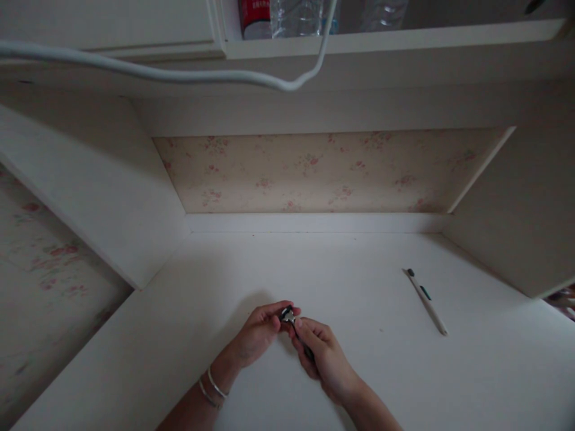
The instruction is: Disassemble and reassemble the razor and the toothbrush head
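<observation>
A razor (288, 315) with a dark handle and a shiny metal neck is held between my two hands, above the white desk top. My left hand (259, 331) pinches its head end with thumb and fingers. Around the handle, my right hand (324, 357) is closed, its thumb pressed near the metal neck. Fingers cover much of the razor, so fine detail is hidden. Two light bangles circle my left wrist.
A slim white pen-like stick (429, 304) with a dark end and a green part lies on the desk (359, 275) at right. Side panels flank the desk. Overhead, a white cable (215, 76) hangs before a shelf with clear plastic bottles (296, 18).
</observation>
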Tool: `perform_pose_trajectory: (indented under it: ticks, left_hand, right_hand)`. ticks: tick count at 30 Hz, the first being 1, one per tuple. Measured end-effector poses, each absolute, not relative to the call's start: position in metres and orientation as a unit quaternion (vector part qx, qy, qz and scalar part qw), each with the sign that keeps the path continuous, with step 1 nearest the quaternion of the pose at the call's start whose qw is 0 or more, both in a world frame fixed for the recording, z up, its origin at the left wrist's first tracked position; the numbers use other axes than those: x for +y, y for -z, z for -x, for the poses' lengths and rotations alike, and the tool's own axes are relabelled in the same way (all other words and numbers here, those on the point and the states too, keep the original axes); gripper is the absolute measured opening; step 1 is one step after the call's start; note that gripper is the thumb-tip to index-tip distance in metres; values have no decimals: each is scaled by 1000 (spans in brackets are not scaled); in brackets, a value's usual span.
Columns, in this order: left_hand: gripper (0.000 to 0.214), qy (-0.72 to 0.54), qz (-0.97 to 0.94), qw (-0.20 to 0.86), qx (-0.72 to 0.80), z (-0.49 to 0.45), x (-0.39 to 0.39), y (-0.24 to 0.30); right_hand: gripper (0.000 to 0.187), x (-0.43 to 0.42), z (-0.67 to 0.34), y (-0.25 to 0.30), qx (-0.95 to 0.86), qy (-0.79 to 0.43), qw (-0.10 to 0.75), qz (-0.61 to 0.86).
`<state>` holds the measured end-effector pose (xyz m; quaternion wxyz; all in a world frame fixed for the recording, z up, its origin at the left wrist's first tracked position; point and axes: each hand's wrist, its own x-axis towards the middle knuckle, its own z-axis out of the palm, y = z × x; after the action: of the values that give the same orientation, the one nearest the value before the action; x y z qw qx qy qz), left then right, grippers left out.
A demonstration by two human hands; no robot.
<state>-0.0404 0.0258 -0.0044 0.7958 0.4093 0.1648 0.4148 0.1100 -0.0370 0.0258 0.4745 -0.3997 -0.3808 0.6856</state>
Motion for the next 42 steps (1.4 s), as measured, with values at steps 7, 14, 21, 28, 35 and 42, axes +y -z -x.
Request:
perform_pose_trajectory:
  ticks: [7,14,21,28,35,42]
  left_hand:
    - [38,-408,-380,815,159,41,26,7]
    - [41,-412,-366,820,152,42,26,11]
    - [40,-407,-381,817,148,42,27,11]
    - [41,-404,-386,817,146,42,28,12]
    - [40,-403,-386,816,149,42,27,8]
    - [45,-407,-413,797,168,43,28,11]
  right_hand:
    - [42,-40,-104,-29,-401,-659,487,410]
    - [45,-41,-98,-28,-424,-610,501,444]
    - [43,-40,-102,-24,-424,-625,499,425]
    - [41,-39,-103,-24,-387,-663,495,407]
    - [42,-39,-104,-26,-391,-665,500,394]
    - [40,-38,-106,-27,-376,-682,486,397]
